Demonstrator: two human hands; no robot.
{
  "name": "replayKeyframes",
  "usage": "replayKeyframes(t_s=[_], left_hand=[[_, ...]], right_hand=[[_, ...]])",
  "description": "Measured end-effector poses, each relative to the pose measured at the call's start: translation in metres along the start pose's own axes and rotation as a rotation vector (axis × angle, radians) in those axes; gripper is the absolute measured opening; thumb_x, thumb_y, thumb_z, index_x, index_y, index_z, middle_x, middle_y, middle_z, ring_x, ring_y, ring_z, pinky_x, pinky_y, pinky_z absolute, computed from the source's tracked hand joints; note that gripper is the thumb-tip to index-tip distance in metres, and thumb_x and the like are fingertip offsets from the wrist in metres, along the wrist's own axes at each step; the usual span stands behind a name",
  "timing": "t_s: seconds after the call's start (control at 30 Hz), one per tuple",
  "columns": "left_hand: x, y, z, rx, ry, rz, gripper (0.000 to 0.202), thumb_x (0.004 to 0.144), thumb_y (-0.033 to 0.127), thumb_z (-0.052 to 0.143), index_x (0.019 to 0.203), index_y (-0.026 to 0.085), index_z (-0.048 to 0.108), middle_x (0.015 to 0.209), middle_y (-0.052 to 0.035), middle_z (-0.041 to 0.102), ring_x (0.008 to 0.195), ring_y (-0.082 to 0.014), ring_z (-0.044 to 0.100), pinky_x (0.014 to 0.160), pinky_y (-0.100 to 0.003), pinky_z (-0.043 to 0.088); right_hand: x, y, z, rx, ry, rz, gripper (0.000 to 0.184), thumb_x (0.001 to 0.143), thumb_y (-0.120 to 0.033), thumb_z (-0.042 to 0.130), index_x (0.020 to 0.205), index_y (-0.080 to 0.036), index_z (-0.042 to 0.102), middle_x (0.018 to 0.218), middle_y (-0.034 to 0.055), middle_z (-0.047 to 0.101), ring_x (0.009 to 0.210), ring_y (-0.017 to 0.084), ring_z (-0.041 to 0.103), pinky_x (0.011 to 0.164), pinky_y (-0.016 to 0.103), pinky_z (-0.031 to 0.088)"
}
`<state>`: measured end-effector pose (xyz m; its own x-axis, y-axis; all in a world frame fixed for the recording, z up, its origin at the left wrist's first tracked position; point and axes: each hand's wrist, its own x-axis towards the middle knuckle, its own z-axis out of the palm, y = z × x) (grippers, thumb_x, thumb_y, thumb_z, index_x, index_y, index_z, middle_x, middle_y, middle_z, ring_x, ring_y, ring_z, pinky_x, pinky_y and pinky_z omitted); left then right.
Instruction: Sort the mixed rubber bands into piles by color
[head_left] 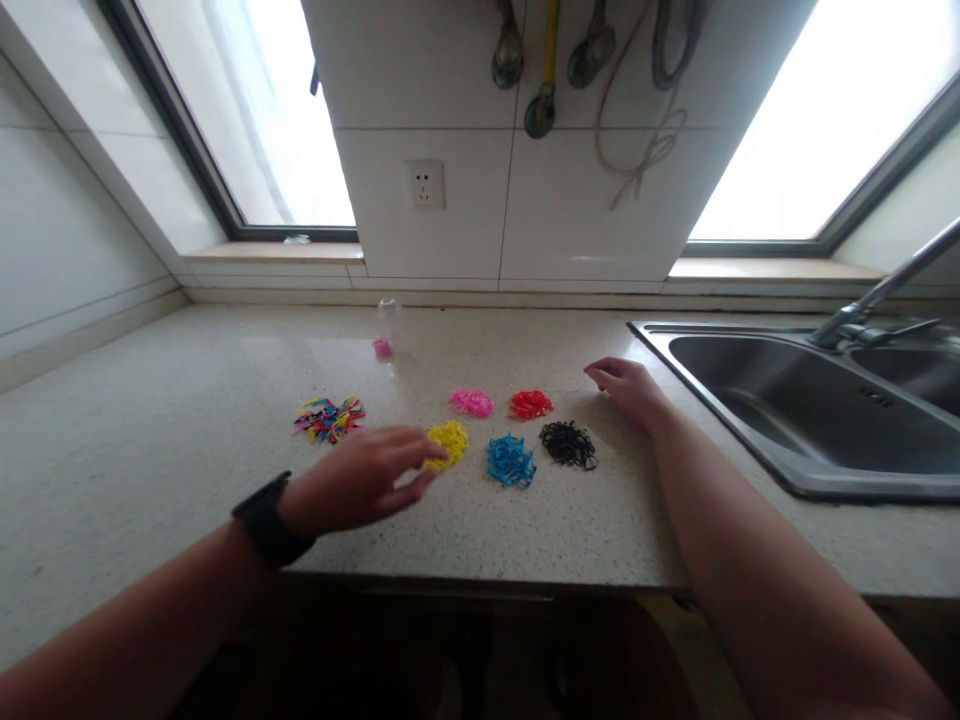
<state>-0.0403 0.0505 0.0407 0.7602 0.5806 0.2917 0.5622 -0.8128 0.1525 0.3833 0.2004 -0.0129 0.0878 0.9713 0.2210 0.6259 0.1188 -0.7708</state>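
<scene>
My left hand (379, 475), with a black band on its wrist, reaches over the left edge of a yellow pile of small rubber bands (450, 442). Its thumb and fingers are apart, and I see nothing held. My right hand (624, 385) rests on the counter near the sink, fingers curled together with nothing visible in them. Between the hands lie pink rubber bands (472, 403), red rubber bands (531, 404), blue rubber bands (511, 461) and black rubber bands (568, 445). A mixed-colour pile (330, 419) lies beyond my left hand.
A clear container (388, 315) lies toward the back, with a pink piece (382, 347) at its near end. The speckled counter (225, 380) meets a steel sink (742, 385) with a tap (855, 318) on the right. A socket (426, 185) is on the tiled wall.
</scene>
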Motion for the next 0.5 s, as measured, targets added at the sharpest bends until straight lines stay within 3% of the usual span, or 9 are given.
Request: replayKeyframes(t_s=[0.13, 0.27, 0.4, 0.5], left_hand=[[-0.018, -0.066, -0.028, 0.062, 0.164, -0.33, 0.025, 0.099, 0.034, 0.049, 0.115, 0.02, 0.064, 0.093, -0.0037, 0.066, 0.071, -0.0129, 0.057, 0.066, -0.026, 0.044], [-0.056, -0.131, -0.041, 0.152, 0.273, -0.502, 0.03, 0.095, 0.039, 0.05, 0.11, 0.018, 0.067, 0.085, -0.0039, 0.065, 0.066, -0.0135, 0.053, 0.063, -0.026, 0.042], [-0.095, -0.178, -0.039, 0.149, 0.22, -0.636, 0.036, 0.092, 0.046, 0.051, 0.108, 0.018, 0.068, 0.085, -0.0043, 0.067, 0.066, -0.0146, 0.055, 0.065, -0.027, 0.043], [-0.112, -0.194, -0.033, 0.08, 0.11, -0.724, 0.044, 0.089, 0.054, 0.052, 0.107, 0.017, 0.069, 0.083, -0.004, 0.069, 0.064, -0.0147, 0.055, 0.063, -0.026, 0.042]], right_hand=[[0.001, 0.001, -0.001, -0.018, -0.01, 0.009, 0.039, 0.077, -0.051, 0.063, 0.092, -0.017, 0.074, 0.067, 0.0028, 0.061, 0.059, 0.015, 0.051, 0.056, 0.029, 0.04], [0.001, 0.003, 0.0, -0.015, -0.008, 0.023, 0.039, 0.078, -0.051, 0.063, 0.094, -0.017, 0.075, 0.069, 0.0032, 0.062, 0.061, 0.015, 0.052, 0.058, 0.03, 0.041], [0.002, 0.004, 0.0, -0.023, -0.012, 0.029, 0.037, 0.078, -0.05, 0.063, 0.094, -0.018, 0.075, 0.069, 0.003, 0.063, 0.06, 0.015, 0.051, 0.057, 0.029, 0.04], [0.003, 0.005, 0.0, -0.021, -0.021, 0.016, 0.037, 0.079, -0.05, 0.063, 0.093, -0.017, 0.074, 0.069, 0.0029, 0.062, 0.06, 0.015, 0.051, 0.057, 0.029, 0.039]])
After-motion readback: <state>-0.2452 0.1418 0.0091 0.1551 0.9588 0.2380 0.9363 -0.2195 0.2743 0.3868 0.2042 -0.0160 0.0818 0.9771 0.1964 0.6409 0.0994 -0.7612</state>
